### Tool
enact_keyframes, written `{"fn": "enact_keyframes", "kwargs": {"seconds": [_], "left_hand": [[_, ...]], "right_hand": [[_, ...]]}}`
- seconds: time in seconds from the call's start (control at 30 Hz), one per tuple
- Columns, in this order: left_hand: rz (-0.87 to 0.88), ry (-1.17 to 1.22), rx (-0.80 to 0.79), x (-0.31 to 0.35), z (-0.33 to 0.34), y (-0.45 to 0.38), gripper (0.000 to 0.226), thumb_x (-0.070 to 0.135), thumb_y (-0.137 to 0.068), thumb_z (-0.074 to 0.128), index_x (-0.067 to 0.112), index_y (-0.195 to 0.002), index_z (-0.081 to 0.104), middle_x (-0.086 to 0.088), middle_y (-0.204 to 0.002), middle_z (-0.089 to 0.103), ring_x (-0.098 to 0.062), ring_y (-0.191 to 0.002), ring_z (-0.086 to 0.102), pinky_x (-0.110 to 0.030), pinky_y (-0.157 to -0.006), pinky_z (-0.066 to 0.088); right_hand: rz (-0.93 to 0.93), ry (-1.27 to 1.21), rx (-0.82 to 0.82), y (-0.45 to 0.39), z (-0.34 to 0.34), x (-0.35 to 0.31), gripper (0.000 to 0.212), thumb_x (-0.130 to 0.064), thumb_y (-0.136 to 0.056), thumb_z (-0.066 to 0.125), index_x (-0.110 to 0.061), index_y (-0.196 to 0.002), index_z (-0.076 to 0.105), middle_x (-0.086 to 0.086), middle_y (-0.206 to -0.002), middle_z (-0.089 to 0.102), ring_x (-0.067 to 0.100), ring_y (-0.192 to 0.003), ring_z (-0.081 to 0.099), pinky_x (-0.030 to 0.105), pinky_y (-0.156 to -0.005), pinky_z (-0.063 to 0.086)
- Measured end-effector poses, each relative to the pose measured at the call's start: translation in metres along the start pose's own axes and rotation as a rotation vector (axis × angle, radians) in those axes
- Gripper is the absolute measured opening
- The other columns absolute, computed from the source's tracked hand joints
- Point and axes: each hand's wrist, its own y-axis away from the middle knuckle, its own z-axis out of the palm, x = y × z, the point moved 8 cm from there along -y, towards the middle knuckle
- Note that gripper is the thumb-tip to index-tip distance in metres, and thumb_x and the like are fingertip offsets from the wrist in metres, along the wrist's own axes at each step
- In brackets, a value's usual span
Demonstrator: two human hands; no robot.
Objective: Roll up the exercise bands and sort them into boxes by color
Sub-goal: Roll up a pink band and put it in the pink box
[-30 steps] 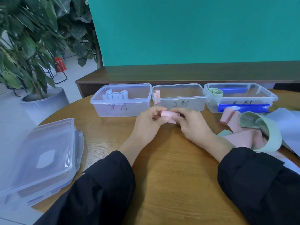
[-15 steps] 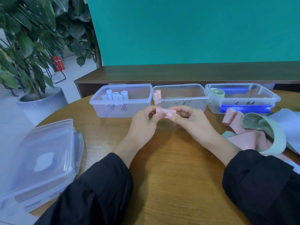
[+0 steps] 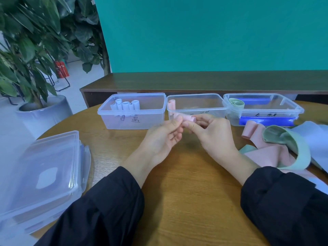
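Head view: left hand (image 3: 160, 137) and right hand (image 3: 215, 134), fingers pinched around rolled pink band (image 3: 188, 118) above table (image 3: 186, 201).

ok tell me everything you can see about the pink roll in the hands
The pink roll is a pale pink exercise band, matte and rubbery-looking, wound into a short tight cylinder. It lies roughly level, its open end with visible layers facing right. The left hand pinches its left end and the right hand holds the other, thumb in front of it. It is held above the wooden table, just in front of the middle box.
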Motion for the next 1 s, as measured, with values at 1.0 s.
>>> {"fn": "enact_keyframes", "kwargs": {"seconds": [1.0], "left_hand": [[0.418, -0.428, 0.134, 0.043, 0.000, 0.020, 0.026, 0.000, -0.069, 0.089, 0.022, -0.068, 0.076, -0.008, -0.087, 0.079, -0.021, -0.082, 0.074, -0.040, -0.091, 0.058]], "right_hand": [[0.094, -0.373, -0.288, -0.014, 0.000, -0.016, 0.024, -0.024, -0.075, 0.082, -0.017, -0.097, 0.077, 0.005, -0.086, 0.072, 0.019, -0.073, 0.064, 0.029, -0.072, 0.056]]}}
